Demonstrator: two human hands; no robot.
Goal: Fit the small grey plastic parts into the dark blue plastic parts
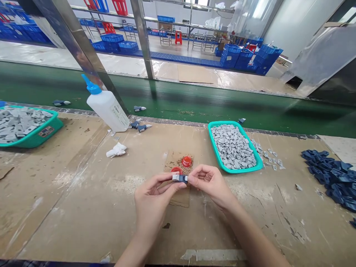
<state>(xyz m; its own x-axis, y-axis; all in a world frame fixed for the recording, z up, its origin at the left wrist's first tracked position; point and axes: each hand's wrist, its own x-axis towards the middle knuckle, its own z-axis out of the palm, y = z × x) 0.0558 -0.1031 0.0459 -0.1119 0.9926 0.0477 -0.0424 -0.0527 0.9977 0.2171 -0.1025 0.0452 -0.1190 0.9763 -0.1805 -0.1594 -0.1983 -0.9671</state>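
Gripping a small navy-and-grey part (180,178) between thumb and fingers of the left hand (152,194), closed to its width; pinching its right end with fingertips of the right hand (210,185) drawn together. Holding it above a cardboard piece (179,202), near red caps (187,161). Facing, farther off, a teal basket (241,171), a white bottle (109,110), then a green belt (178,105).

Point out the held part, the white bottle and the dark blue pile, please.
Held part (181,178): head view, dark blue middle.
White bottle (107,110): head view, its side.
Dark blue pile (333,178): head view, its middle.
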